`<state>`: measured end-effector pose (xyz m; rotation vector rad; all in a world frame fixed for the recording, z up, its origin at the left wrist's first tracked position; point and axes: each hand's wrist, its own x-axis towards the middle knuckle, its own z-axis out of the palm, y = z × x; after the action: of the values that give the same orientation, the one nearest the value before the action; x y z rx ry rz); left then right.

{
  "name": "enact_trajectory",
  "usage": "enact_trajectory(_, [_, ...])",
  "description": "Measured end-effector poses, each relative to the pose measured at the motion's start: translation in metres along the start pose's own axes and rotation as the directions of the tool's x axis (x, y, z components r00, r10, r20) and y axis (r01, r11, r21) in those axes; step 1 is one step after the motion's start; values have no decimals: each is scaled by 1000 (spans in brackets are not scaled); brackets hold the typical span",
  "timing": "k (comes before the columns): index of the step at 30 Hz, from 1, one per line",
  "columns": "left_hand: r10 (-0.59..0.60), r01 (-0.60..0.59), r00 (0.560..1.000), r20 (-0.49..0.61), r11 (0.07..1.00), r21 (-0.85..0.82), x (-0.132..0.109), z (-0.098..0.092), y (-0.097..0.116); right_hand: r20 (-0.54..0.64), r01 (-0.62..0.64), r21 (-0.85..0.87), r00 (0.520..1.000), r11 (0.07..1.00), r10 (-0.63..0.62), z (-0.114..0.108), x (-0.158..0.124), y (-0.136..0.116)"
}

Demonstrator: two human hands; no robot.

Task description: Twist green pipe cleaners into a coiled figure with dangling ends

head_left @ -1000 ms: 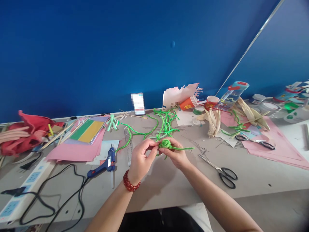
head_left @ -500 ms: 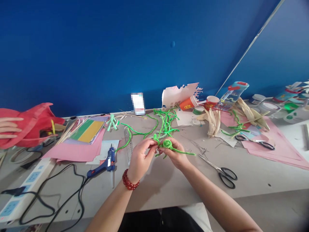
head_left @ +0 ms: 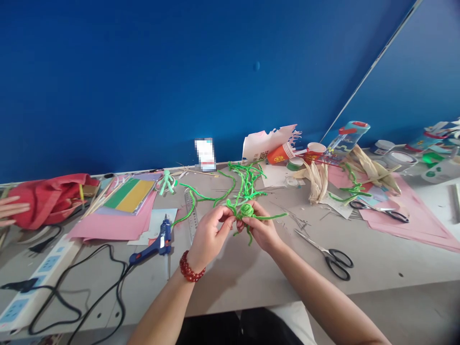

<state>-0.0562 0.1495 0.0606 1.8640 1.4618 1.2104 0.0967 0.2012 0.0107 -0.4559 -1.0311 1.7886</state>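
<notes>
Between the tabletop's (head_left: 219, 292) front and back edges, my right hand (head_left: 265, 231) pinches the green coil (head_left: 247, 210), my left hand (head_left: 210, 235) a strand (head_left: 231, 206) beside it. Winding looks done; loose ends (head_left: 275, 217) poke out, untucked!

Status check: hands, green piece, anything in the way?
Left hand and right hand both pinching the coiled green piece. Green strand pile just beyond. Scissors off to the right, touching neither hand. Nothing visibly blocking.
</notes>
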Motion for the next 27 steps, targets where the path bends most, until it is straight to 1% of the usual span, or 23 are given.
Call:
enact_trajectory(3, [-27, 27, 1000, 0, 992, -120, 0, 1, 0, -28, -23, 5, 999, 1000, 24, 0, 0, 0])
enact_trajectory(7, [-77, 67, 997, -21, 946, -317, 0, 4, 1, -23, -60, -4, 998, 998, 60, 0, 0, 0])
enact_trajectory(10, [-117, 101, 993, -18, 913, -396, 0, 8, 1, 3, -49, 2, 999, 999, 49, 0, -1, 2])
enact_trajectory(12, [-136, 116, 991, -19, 906, -408, -1, 10, 0, 12, -43, 0, 999, 999, 43, -1, -1, 2])
enact_trajectory(14, [-128, 106, 991, -34, 919, -380, -2, 12, -1, 16, -45, -10, 999, 999, 45, 0, -2, 2])
enact_trajectory(16, [-65, 41, 995, -75, 957, -288, -3, 12, -2, 18, -45, -14, 999, 999, 45, 1, -2, 1])
enact_trajectory(18, [60, -78, 989, -135, 988, -130, -4, 11, -3, 17, -45, -11, 999, 999, 45, 2, -2, 0])
enact_trajectory(19, [130, -138, 980, -152, 989, -44, -4, 11, -3, 12, -44, -8, 999, 999, 45, 2, -2, 0])
enact_trajectory(21, [235, -225, 961, -145, 971, 86, -5, 9, -3, -6, -46, -1, 999, 999, 46, 2, -1, 0])
enact_trajectory(23, [272, -255, 955, -115, 957, 142, -5, 7, -3, -18, -51, 9, 999, 999, 51, 2, -1, 0])
enact_trajectory(27, [267, -248, 958, -106, 955, 166, -4, 5, -3, -10, -60, -1, 998, 998, 60, 2, -1, -2])
